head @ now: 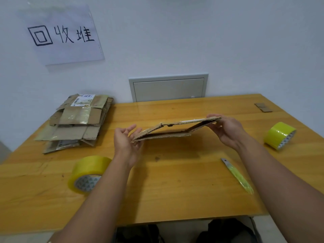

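Note:
A flattened brown cardboard box [168, 131] hangs almost level above the middle of the wooden table [184, 199], seen nearly edge-on. My left hand [127, 142] holds its near left corner, fingers under and around the edge. My right hand [226, 130] grips the far right corner, thumb side on top and fingers beneath. Both forearms reach in from the bottom of the view.
A stack of flattened cartons [78, 121] lies at the table's back left under a handwritten wall sign [61, 35]. A yellow tape roll [87, 172] sits front left, another [280, 135] at right. A green utility knife [236, 174] lies right of centre. Small cardboard scraps [263, 107] lie back right.

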The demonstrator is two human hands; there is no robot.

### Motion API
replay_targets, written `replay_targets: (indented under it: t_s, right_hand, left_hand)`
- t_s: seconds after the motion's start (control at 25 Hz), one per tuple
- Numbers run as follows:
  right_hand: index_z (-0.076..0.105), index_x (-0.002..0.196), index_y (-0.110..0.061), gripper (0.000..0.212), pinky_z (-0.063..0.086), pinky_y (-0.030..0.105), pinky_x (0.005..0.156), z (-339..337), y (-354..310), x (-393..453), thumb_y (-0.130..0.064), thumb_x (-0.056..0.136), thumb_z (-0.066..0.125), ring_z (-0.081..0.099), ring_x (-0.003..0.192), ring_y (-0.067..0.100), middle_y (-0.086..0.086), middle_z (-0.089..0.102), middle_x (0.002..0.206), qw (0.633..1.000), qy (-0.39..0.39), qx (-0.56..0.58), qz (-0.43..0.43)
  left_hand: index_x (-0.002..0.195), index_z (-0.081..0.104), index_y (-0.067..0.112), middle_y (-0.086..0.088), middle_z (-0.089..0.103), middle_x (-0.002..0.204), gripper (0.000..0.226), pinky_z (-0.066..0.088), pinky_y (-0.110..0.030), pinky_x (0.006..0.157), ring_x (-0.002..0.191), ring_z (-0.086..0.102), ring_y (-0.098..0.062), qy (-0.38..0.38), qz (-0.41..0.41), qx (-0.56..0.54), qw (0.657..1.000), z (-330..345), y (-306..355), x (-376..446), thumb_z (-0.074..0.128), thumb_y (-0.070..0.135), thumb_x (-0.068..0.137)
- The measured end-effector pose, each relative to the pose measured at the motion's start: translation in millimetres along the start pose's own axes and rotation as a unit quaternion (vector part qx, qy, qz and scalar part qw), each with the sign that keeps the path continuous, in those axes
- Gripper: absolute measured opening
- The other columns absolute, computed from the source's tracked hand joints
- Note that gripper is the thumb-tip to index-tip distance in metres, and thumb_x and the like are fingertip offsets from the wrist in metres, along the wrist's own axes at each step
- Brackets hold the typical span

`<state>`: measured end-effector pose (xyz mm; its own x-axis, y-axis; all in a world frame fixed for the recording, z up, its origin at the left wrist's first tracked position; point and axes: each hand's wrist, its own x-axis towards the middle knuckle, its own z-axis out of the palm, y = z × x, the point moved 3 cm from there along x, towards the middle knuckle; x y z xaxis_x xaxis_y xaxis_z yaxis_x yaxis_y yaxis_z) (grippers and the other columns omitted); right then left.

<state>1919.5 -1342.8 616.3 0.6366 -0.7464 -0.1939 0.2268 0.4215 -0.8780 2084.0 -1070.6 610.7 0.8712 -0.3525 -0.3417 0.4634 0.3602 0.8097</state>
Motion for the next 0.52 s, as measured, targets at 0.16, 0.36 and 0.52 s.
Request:
replay_targets:
  t_s: [0.16,0.36,0.52]
  right_hand:
    - [0.065,0.102,-0.004,0.019,0.055,0.028,0.081,8.7,-0.9,-2.1,0.004,0.097,0.048,0.061,0.097,0.024,0.012,0.065,0.099,0.989,-0.021,-0.116,-0.087]
    - [0.059,0.122,-0.016,0.022,0.043,0.026,0.079,5.7,-7.8,-7.6,-0.018,0.101,0.052,0.057,0.107,0.018,0.002,0.062,0.115,0.934,0.076,-0.305,-0.168]
    - [0.044,0.136,-0.021,0.032,0.043,0.02,0.07,14.2,11.4,-16.5,-0.025,0.104,0.045,0.057,0.095,0.009,0.0,0.061,0.115,0.946,0.069,-0.283,-0.144]
  left_hand:
    - [0.115,0.059,0.013,-0.013,0.06,0.123,0.041,0.048,-0.039,0.093,0.101,0.056,-0.027,-0.004,0.065,-0.056,0.996,13.5,-1.4,-11.8,0.025,0.031,0.101]
    - [0.137,0.05,0.027,0.001,0.056,0.132,0.053,0.042,-0.032,0.089,0.111,0.053,-0.018,-0.037,0.131,0.07,0.988,30.9,-8.8,-14.5,0.022,0.056,0.102]
    - [0.141,0.04,0.042,0.009,0.047,0.138,0.048,0.037,-0.04,0.104,0.129,0.039,-0.016,-0.058,0.199,0.275,0.939,35.6,-24.7,-14.8,0.042,0.048,0.093]
